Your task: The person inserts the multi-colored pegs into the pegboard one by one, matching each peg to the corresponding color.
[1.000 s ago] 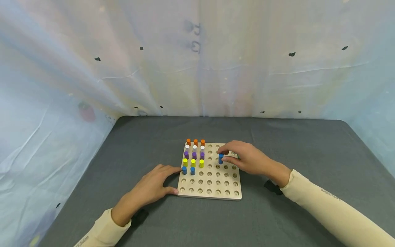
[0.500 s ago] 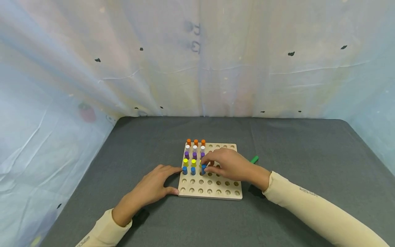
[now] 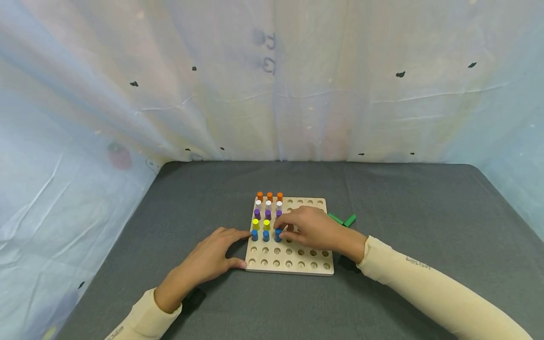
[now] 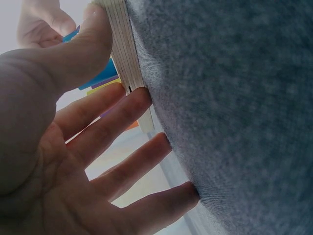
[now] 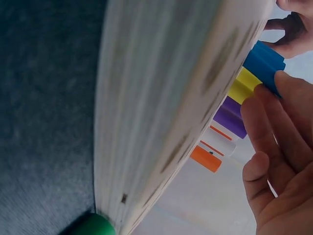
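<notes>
A square pale wooden pegboard (image 3: 294,258) with rows of round holes lies on the table. My left hand (image 3: 212,255) rests at its left side, fingers spread, the index fingertip and thumb against the edge. With thumb and fingers, my right hand (image 3: 314,229) pinches a blue peg (image 3: 278,235), which stands upright at the third hole of its row, beside two other blue pegs (image 3: 266,235). Behind them stand rows of yellow pegs (image 3: 255,224), purple pegs (image 3: 257,214), white pegs (image 3: 268,204) and orange pegs (image 3: 269,196). The right hand hides the third yellow peg in the head view.
Two green pegs (image 3: 350,220) lie on the dark grey tablecloth (image 3: 408,226) just right of the board. A pale patterned curtain (image 3: 314,108) hangs behind the table and along its sides.
My right hand has carried the blue peg leftward across the board to the third place in the blue row, then settled lower with it. Green pegs have come into view. The left hand stays put.
</notes>
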A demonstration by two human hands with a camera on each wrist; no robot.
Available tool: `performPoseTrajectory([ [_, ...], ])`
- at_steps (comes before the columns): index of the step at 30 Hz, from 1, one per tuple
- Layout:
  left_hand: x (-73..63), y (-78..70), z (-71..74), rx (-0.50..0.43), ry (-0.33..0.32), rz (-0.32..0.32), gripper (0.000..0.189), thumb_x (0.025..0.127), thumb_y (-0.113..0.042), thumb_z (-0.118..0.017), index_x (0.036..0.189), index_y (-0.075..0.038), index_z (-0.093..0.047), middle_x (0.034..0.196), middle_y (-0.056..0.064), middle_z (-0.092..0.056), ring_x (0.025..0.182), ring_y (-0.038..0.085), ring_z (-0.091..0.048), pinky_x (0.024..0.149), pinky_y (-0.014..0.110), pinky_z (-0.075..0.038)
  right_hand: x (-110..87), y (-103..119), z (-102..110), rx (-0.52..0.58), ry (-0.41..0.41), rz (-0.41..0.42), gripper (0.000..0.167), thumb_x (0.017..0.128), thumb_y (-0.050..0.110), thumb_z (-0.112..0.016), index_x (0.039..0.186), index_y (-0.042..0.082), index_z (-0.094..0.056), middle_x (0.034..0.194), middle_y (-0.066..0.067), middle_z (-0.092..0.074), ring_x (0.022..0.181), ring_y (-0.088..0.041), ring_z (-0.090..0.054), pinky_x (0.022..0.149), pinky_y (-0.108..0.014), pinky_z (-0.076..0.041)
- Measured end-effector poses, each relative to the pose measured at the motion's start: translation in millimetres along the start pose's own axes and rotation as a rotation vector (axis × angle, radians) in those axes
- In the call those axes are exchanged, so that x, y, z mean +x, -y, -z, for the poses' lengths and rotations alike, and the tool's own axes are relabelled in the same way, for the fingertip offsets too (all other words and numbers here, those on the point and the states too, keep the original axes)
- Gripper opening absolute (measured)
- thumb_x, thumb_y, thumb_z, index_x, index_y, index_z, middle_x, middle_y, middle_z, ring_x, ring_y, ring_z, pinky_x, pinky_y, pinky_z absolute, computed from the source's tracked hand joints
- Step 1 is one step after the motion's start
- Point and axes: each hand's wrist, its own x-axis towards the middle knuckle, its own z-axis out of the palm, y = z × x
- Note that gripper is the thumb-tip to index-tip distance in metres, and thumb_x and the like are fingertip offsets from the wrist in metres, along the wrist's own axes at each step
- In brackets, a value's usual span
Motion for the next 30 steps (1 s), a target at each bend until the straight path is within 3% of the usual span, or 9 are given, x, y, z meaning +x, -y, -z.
performPoseTrajectory([
  [5,-1.1,1.5,-0.6,0.005,-0.002,-0.007,0.07,0.076,-0.037,-0.084,0.14,-0.023,-0.058,0.139,-0.002,-0.061,0.128,0.021,-0.053,0.1,0.051,-0.048,-2.4,2,1,-0.006,0.033,0.015,0.025,0.095,0.033,-0.069,0.119,0.024,-0.072,0.111,0.01,-0.075,0.089,-0.003,-0.067,0.077,-0.025,-0.054],
  [11,-2.1,4.8,-1.9,0.014,-0.008,-0.003,0.071,0.075,-0.038,-0.085,0.14,-0.024,-0.059,0.138,-0.002,-0.061,0.127,0.021,-0.054,0.1,0.052,-0.048,-17.6,-7,14,0.001,0.0,-0.012,0.029,0.096,0.032,-0.068,0.123,0.023,-0.07,0.115,0.011,-0.073,0.09,-0.003,-0.066,0.075,-0.025,-0.053],
  [18,-1.7,2.9,-0.6,0.005,-0.001,0.011,0.071,0.075,-0.038,-0.085,0.14,-0.024,-0.058,0.139,-0.002,-0.061,0.13,0.022,-0.052,0.101,0.054,-0.048,-53.9,-49,32,-0.001,-0.098,-0.112,0.03,0.092,0.027,-0.072,0.122,0.02,-0.071,0.113,0.008,-0.072,0.088,-0.004,-0.065,0.068,-0.024,-0.05],
  [25,-1.1,0.7,0.4,0.002,-0.007,-0.004,0.07,0.076,-0.037,-0.084,0.139,-0.022,-0.059,0.139,-0.001,-0.061,0.131,0.024,-0.052,0.101,0.054,-0.047,-95.4,-98,46,-0.033,-0.134,-0.262,0.027,0.098,0.033,-0.063,0.122,0.022,-0.07,0.11,0.01,-0.07,0.098,-0.008,-0.065,0.08,-0.039,-0.053],
  [30,-1.2,-0.2,0.1,-0.002,-0.003,0.004,0.07,0.076,-0.036,-0.085,0.139,-0.022,-0.059,0.139,0.0,-0.061,0.131,0.025,-0.052,0.1,0.055,-0.047,-114.2,-115,51,-0.13,-0.181,-0.243,0.025,0.1,0.028,-0.061,0.12,0.016,-0.072,0.113,0.004,-0.072,0.103,-0.016,-0.067,0.088,-0.045,-0.053],
])
